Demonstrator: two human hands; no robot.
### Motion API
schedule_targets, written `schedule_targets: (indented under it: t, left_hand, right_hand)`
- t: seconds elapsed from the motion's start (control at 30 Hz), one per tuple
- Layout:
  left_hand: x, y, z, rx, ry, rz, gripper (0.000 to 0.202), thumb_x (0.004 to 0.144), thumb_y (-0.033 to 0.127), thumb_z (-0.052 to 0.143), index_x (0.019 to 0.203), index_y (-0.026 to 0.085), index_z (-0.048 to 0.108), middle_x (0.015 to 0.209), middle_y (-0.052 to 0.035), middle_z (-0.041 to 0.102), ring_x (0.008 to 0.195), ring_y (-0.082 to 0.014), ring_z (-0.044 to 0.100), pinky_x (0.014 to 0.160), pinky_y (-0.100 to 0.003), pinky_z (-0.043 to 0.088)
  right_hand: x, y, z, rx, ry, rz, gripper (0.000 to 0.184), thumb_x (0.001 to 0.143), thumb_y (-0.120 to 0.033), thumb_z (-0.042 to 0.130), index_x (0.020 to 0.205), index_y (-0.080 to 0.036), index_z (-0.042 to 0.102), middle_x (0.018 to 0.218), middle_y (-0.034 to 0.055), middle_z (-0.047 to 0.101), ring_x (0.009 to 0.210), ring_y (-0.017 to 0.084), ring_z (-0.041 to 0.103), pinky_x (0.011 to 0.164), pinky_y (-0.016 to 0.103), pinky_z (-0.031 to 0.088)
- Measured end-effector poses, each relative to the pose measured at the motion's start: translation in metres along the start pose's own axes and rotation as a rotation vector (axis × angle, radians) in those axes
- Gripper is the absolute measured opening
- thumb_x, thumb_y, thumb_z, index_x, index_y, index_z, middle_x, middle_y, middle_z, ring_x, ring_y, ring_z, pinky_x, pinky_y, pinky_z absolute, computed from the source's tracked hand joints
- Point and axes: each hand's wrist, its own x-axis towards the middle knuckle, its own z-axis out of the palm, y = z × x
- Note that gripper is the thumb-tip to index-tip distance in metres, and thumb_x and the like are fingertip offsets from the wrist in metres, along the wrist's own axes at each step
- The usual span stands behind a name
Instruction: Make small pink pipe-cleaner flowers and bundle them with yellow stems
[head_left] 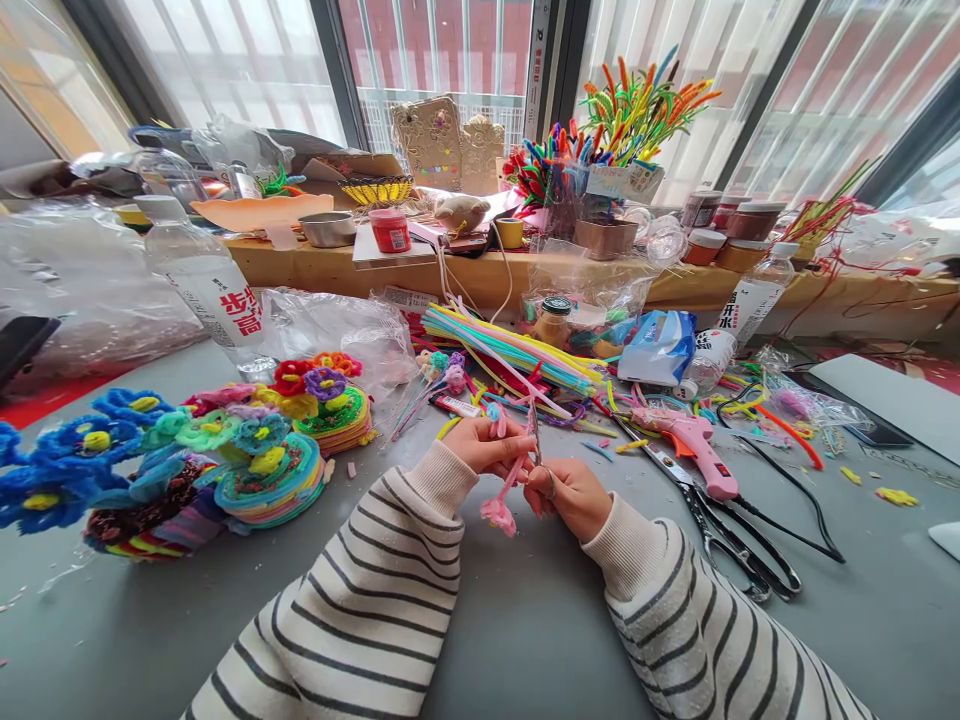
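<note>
A person in a striped sleeve (375,590) works over a grey table (525,640), both hands close together near its middle. The left hand (480,448) has its fingers pinched shut on the pink stem of a fuzzy flower (498,515), whose bloom hangs just below the fingertips, above the table. The right hand (568,495) is curled closed around a slim metal tool (535,435), apparently small scissors, which points up and away beside the stem; whether its blades are apart is too small to tell. To the right lie a pink glue gun (701,450) and a pair of large scissors (716,530), the gun's cord running near the scissors' handles. Beyond the hands, a bundle of pastel fuzzy sticks (510,350) lies across the table. On the left stand pots of finished fuzzy flowers, the blue flowers (94,440) nearest the edge of view and a round striped pot (270,485) beside them. A labelled bottle (214,290) stands behind these.
</note>
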Motion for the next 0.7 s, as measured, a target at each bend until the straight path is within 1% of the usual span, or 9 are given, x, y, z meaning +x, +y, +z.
schedule_targets:
  t: [0.13, 0.2, 0.27, 0.33, 0.43, 0.53, 0.7]
  left_hand:
    - [0.001, 0.000, -0.001, 0.017, 0.003, 0.003, 0.030, 0.047, 0.033, 0.069, 0.060, 0.011, 0.054, 0.048, 0.0014, 0.059, 0.042, -0.0080, 0.055, 0.043, -0.018, 0.045]
    - [0.000, 0.000, -0.001, 0.022, 0.004, -0.001, 0.030, 0.047, 0.033, 0.069, 0.060, 0.011, 0.054, 0.048, 0.0014, 0.059, 0.042, -0.0080, 0.054, 0.044, -0.018, 0.046]
    - [0.000, 0.001, -0.001, 0.030, -0.004, -0.005, 0.029, 0.048, 0.032, 0.069, 0.060, 0.011, 0.054, 0.049, 0.0013, 0.059, 0.043, -0.0080, 0.055, 0.046, -0.019, 0.046]
    - [-0.001, 0.001, -0.001, 0.042, -0.023, -0.002, 0.027, 0.051, 0.033, 0.067, 0.061, 0.011, 0.054, 0.051, 0.0007, 0.060, 0.045, -0.0083, 0.056, 0.047, -0.019, 0.046]
    - [-0.001, -0.001, -0.002, 0.053, -0.049, 0.011, 0.026, 0.054, 0.033, 0.066, 0.061, 0.011, 0.054, 0.053, 0.0002, 0.060, 0.046, -0.0088, 0.056, 0.047, -0.019, 0.046]
    - [0.000, -0.002, -0.002, 0.059, -0.063, 0.020, 0.025, 0.055, 0.032, 0.065, 0.061, 0.011, 0.054, 0.052, 0.0008, 0.059, 0.045, -0.0086, 0.056, 0.046, -0.018, 0.045]
    - [0.001, -0.003, -0.002, 0.079, -0.108, -0.001, 0.024, 0.055, 0.032, 0.065, 0.060, 0.011, 0.055, 0.051, 0.0010, 0.060, 0.042, -0.0075, 0.054, 0.043, -0.017, 0.044]
  right_hand:
    - [0.001, 0.002, 0.000, 0.013, 0.027, 0.014, 0.058, 0.072, -0.060, 0.034, 0.038, -0.015, 0.044, 0.036, -0.0024, 0.037, 0.037, 0.006, 0.033, 0.042, 0.020, 0.027]
    - [0.001, 0.004, 0.000, 0.031, 0.027, 0.022, 0.059, 0.071, -0.062, 0.032, 0.039, -0.014, 0.044, 0.036, -0.0023, 0.037, 0.036, 0.006, 0.033, 0.041, 0.020, 0.027]
    - [0.001, 0.005, 0.000, 0.047, 0.019, 0.013, 0.062, 0.069, -0.067, 0.027, 0.041, -0.014, 0.045, 0.038, -0.0018, 0.037, 0.037, 0.006, 0.033, 0.041, 0.020, 0.026]
    - [0.002, 0.005, 0.000, 0.057, 0.001, 0.002, 0.069, 0.065, -0.072, 0.016, 0.045, -0.014, 0.047, 0.041, -0.0011, 0.038, 0.038, 0.006, 0.032, 0.039, 0.020, 0.025]
    - [0.003, 0.003, 0.000, 0.039, -0.041, -0.003, 0.076, 0.061, -0.075, 0.008, 0.051, -0.013, 0.050, 0.044, -0.0005, 0.038, 0.039, 0.007, 0.031, 0.038, 0.020, 0.024]
    - [0.003, 0.004, 0.000, 0.016, -0.052, -0.016, 0.075, 0.061, -0.076, 0.010, 0.050, -0.013, 0.050, 0.045, -0.0003, 0.038, 0.040, 0.007, 0.032, 0.037, 0.019, 0.023]
    - [0.004, 0.011, 0.001, 0.040, -0.012, -0.034, 0.070, 0.063, -0.074, 0.016, 0.049, -0.014, 0.049, 0.045, -0.0002, 0.039, 0.041, 0.008, 0.035, 0.038, 0.020, 0.025]
